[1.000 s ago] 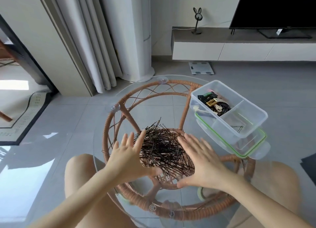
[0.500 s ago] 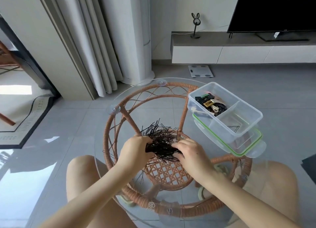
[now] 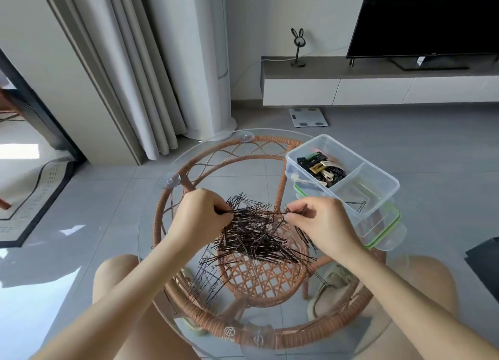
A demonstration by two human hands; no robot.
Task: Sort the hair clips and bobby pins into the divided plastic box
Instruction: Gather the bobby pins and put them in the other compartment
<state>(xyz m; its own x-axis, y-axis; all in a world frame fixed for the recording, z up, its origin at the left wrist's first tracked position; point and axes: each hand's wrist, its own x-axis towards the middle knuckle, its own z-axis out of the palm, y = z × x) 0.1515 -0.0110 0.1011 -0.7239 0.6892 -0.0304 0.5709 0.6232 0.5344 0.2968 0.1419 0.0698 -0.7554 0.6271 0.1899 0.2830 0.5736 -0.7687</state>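
A loose heap of dark bobby pins (image 3: 256, 235) lies on the round glass table top (image 3: 151, 235). My left hand (image 3: 201, 216) pinches the heap's left end. My right hand (image 3: 321, 221) pinches pins at its right end. The heap is lifted and spread between both hands, and several pins trail down to the front left. The clear divided plastic box (image 3: 378, 176) stands at the right on its green-rimmed lid (image 3: 388, 224). Its far compartment holds hair clips (image 3: 322, 167). The near compartment holds a few bobby pins (image 3: 357, 205).
A rattan frame (image 3: 162, 224) carries the glass top, with suction cups (image 3: 169, 180) at the rim. My bare knees show under the glass. On the grey floor beyond lie a bathroom scale (image 3: 307, 117), curtains at the left and a TV bench at the back.
My flat open hands first pushed the spread pins together, then closed on the bunch. The bunch now hangs lifted and pulled apart between them, with pins spilling toward the front left.
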